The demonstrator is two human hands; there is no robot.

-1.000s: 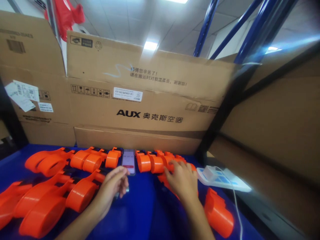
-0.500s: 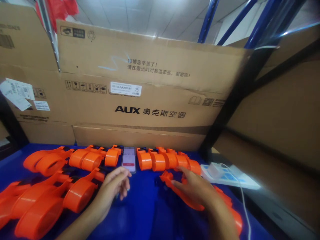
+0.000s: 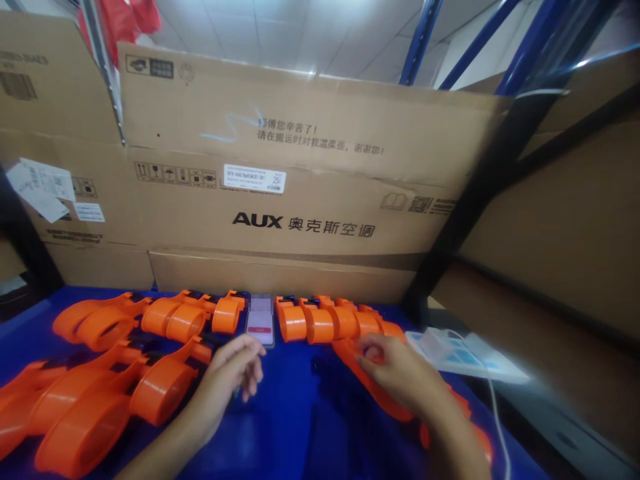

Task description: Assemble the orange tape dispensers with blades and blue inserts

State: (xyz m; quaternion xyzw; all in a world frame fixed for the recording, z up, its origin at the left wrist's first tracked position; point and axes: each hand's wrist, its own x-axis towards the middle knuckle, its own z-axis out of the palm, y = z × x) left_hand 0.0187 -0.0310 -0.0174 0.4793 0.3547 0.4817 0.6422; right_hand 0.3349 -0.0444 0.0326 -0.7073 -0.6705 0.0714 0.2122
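My left hand (image 3: 239, 367) hovers over the blue surface just below a phone (image 3: 260, 320), loosely curled with its fingers apart; nothing shows in it. At the right, my right hand (image 3: 395, 370) has its thumb and fingers closed on an orange tape dispenser (image 3: 367, 383), a ring-shaped plastic body whose far part my hand and forearm hide. Above that hand stands a row of similar orange dispensers (image 3: 320, 325) with black ends. More of them (image 3: 165, 390) lie to the left of my left hand, and a few (image 3: 463, 403) sit partly behind my right forearm.
A blue surface (image 3: 280, 413) lies under everything. Tall cardboard (image 3: 200, 227) walls off the back, between dark shelf posts (image 3: 450, 207). To the right are a white power strip (image 3: 470, 357) and a white cable (image 3: 495, 413) running toward me.
My right fingers have closed in on the orange dispenser, whose near end has shifted right and slightly up. My left hand stays about where it was. The view has moved slightly.
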